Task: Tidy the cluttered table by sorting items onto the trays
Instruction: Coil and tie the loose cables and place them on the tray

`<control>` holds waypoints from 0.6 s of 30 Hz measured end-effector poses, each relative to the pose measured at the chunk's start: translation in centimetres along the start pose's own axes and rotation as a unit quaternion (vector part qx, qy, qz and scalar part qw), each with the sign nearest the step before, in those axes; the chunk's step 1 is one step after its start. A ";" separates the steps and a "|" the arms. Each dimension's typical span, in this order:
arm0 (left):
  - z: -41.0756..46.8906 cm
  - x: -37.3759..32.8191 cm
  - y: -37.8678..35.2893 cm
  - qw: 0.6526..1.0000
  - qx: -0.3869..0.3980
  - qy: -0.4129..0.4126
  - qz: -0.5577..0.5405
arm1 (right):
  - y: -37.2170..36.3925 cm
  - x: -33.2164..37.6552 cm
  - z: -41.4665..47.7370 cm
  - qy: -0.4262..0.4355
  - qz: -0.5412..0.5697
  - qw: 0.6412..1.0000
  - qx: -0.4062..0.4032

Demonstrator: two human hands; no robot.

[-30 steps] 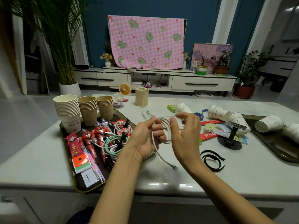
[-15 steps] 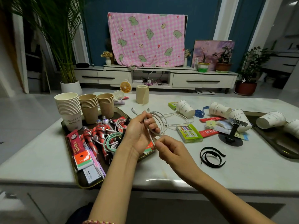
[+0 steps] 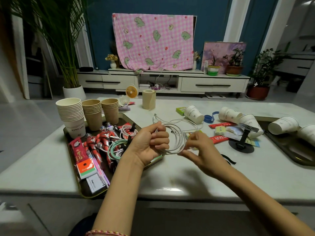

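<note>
- Mid-wind: left hand (image 3: 150, 143) grip clamps the coiled white cable (image 3: 178, 132); right hand (image 3: 202, 150) pinches its loop.
- The left tray (image 3: 85, 195) looks loaded; tipped paper cups (image 3: 194, 114) and red packets (image 3: 219, 125) lie unsorted on the bench (image 3: 170, 176).

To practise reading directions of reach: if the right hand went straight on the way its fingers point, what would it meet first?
The white cable coil, which the right hand pinches; just beyond, probably the left hand gripping that coil.

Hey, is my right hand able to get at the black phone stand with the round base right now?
Probably not yet: the right hand pinches the coiled white cable, which the left hand also grips. The black phone stand is near, with only a flat red packet between.
</note>
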State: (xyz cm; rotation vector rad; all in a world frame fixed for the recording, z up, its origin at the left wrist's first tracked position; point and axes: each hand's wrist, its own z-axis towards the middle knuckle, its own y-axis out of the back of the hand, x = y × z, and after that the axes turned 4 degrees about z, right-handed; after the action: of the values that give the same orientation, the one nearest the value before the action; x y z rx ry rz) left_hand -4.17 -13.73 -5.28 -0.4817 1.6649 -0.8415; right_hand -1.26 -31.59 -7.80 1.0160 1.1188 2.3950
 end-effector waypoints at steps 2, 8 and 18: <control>0.1 0.4 -0.5 1.000 0.011 0.006 0.021 | 0.4 0.0 0.6 -0.037 0.001 0.998 -0.042; 0.6 0.9 -1.2 0.999 0.000 -0.034 -0.004 | 0.1 0.9 1.2 -0.258 0.490 0.831 -0.053; 2.2 4.1 -2.3 0.990 -0.104 -0.098 0.009 | -3.0 3.9 1.0 -0.284 0.568 0.734 -0.241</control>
State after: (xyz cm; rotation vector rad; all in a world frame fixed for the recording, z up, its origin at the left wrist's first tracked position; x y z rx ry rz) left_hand -3.38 -18.73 -6.42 -0.6700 1.5788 -0.5895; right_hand -3.39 -26.98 -7.83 2.4008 -0.5636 2.4447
